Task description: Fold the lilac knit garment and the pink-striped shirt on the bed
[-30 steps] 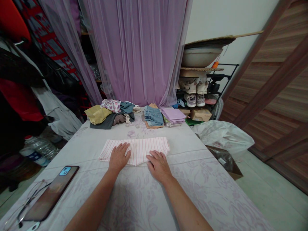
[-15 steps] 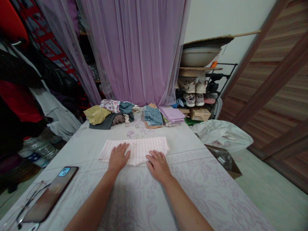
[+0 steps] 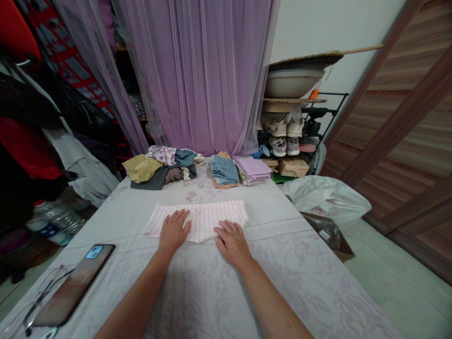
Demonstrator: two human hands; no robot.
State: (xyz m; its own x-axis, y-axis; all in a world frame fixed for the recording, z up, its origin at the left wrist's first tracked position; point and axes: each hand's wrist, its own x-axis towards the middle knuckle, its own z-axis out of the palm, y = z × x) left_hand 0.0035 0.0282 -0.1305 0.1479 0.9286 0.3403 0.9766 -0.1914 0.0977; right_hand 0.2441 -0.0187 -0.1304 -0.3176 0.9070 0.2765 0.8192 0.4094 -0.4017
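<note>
A white garment with pink stripes point(image 3: 203, 216) lies folded in a wide flat strip across the bed or table top. My left hand point(image 3: 175, 230) rests flat on its left part, fingers stretched out. On the right part lies my right hand point(image 3: 231, 240), palm down with the fingers spread. Beyond the garment is a loose heap of clothes point(image 3: 165, 172). To the right of that heap are folded denim shorts point(image 3: 224, 170) on an orange-tan cloth, and beside them a folded lilac cloth point(image 3: 252, 168) on a small pile.
A phone point(image 3: 76, 285) and eyeglasses point(image 3: 44, 294) lie at the near left. Purple curtains point(image 3: 201, 75) hang at the far edge. A rack with shoes point(image 3: 278, 146) stands at the back right, above a plastic bag point(image 3: 328, 197) and an open carton point(image 3: 344, 249). Plastic bottles point(image 3: 58, 219) stand at left.
</note>
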